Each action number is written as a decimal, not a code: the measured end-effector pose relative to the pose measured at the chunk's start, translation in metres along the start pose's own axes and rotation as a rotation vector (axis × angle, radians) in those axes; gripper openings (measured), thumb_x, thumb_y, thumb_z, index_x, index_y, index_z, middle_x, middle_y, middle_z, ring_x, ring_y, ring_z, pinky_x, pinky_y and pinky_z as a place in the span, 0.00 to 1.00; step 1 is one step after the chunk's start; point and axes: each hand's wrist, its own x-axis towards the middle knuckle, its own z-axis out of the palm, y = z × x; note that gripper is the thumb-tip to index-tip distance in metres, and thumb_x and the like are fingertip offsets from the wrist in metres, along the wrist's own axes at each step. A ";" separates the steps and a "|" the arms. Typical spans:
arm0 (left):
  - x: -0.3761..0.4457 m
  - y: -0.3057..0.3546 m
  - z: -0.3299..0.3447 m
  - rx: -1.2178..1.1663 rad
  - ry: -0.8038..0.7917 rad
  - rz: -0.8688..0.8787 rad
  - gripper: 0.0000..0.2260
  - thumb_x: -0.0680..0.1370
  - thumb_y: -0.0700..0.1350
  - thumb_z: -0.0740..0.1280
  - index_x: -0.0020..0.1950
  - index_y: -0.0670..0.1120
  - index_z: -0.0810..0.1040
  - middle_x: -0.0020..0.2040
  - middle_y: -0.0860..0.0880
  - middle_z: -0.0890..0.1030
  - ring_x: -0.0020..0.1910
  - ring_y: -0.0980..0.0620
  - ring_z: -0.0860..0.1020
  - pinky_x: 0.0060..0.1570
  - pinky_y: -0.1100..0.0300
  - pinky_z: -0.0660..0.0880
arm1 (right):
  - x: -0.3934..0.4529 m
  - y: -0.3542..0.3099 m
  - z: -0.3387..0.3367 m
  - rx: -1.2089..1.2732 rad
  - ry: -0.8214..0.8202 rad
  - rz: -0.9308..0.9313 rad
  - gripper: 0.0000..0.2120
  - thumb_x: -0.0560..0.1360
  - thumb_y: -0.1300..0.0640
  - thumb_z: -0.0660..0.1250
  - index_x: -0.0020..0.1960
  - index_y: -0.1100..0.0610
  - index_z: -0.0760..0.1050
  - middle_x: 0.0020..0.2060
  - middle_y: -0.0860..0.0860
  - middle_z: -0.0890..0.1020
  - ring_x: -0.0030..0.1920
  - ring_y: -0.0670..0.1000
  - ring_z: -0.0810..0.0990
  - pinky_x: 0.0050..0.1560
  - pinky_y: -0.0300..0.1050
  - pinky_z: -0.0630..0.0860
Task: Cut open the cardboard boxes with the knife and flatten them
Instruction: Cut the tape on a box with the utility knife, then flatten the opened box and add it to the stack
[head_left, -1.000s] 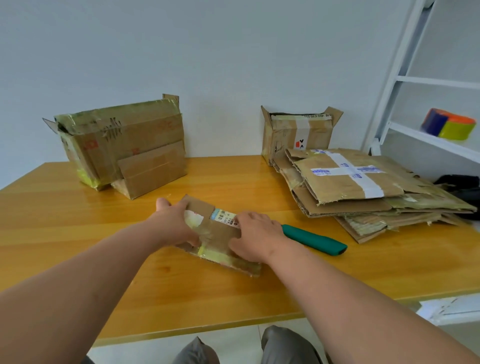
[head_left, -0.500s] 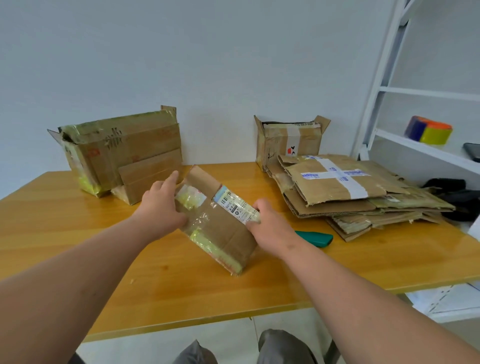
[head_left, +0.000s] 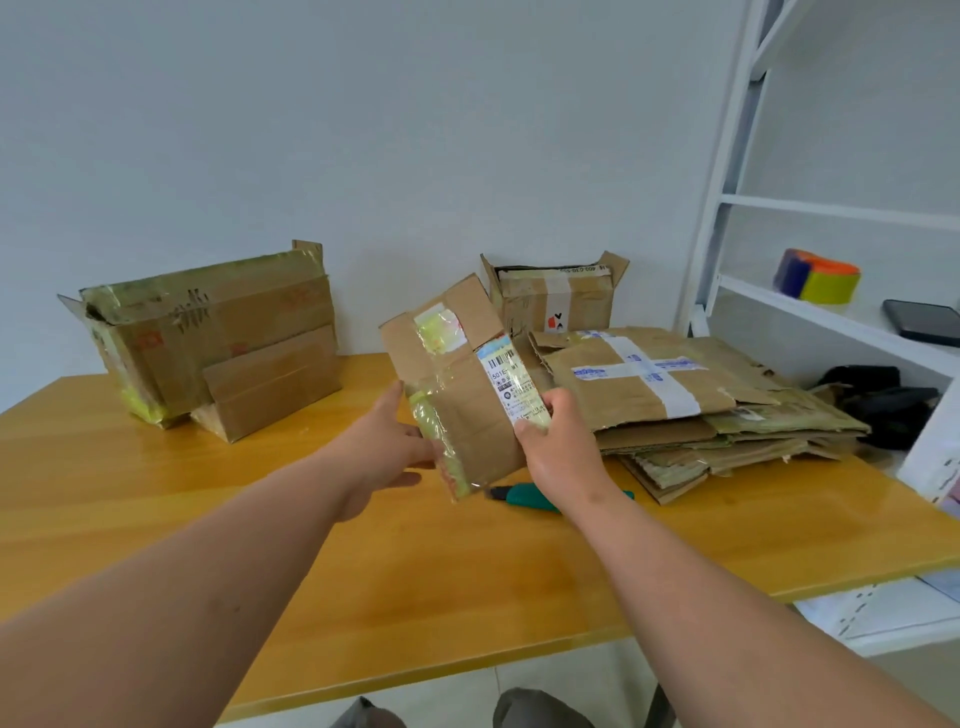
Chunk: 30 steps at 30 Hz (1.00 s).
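Now the left hand (head_left: 387, 448) grips the left edge of a flattened box (head_left: 457, 384), thumb on the front face and fingers curled behind it. The right hand (head_left: 558, 447) pinches the right edge of the same box, its thumb pressing just under the white shipping label (head_left: 511, 382) and its fingers wrapped round the back. Held between both hands, the box is lifted clear of the table (head_left: 415, 571) and stands tilted, its top leaning away from the person; clear tape and a yellowish patch cover part of its front.

Below the box, the green knife (head_left: 524, 497) lies flat on the table, partly hidden by the right wrist. To the right of the box, a pile of flattened boxes (head_left: 691, 410) rests on the table, the top one crossed with white tape. Behind the box, against the wall, stands a small open box (head_left: 556, 299) with its flaps raised. Well to the left of the box sits a large box (head_left: 208, 332), still whole, with a smaller piece of cardboard (head_left: 270, 382) leaning on its front. Farther right than the pile, a white shelf (head_left: 831, 322) holds a coloured roll (head_left: 818, 278) and a dark phone (head_left: 924, 322).
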 end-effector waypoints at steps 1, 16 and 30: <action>0.004 0.005 0.005 -0.011 0.022 0.022 0.41 0.74 0.36 0.72 0.78 0.57 0.53 0.46 0.46 0.84 0.49 0.47 0.83 0.50 0.51 0.80 | 0.004 0.001 -0.004 0.014 0.029 0.003 0.09 0.83 0.57 0.60 0.62 0.53 0.64 0.59 0.52 0.77 0.38 0.43 0.74 0.27 0.30 0.67; 0.113 0.072 0.104 0.269 0.136 0.279 0.22 0.79 0.40 0.65 0.71 0.53 0.67 0.44 0.50 0.76 0.41 0.50 0.78 0.35 0.56 0.76 | 0.092 0.036 -0.087 -0.507 0.273 -0.013 0.24 0.78 0.44 0.62 0.72 0.50 0.65 0.63 0.52 0.74 0.63 0.55 0.73 0.65 0.56 0.66; 0.180 0.067 0.163 1.138 -0.113 0.252 0.22 0.80 0.61 0.54 0.75 0.63 0.60 0.74 0.51 0.59 0.73 0.45 0.57 0.69 0.43 0.56 | 0.126 0.088 -0.119 -0.986 0.067 0.108 0.28 0.77 0.33 0.53 0.64 0.51 0.75 0.67 0.50 0.72 0.69 0.56 0.64 0.68 0.59 0.56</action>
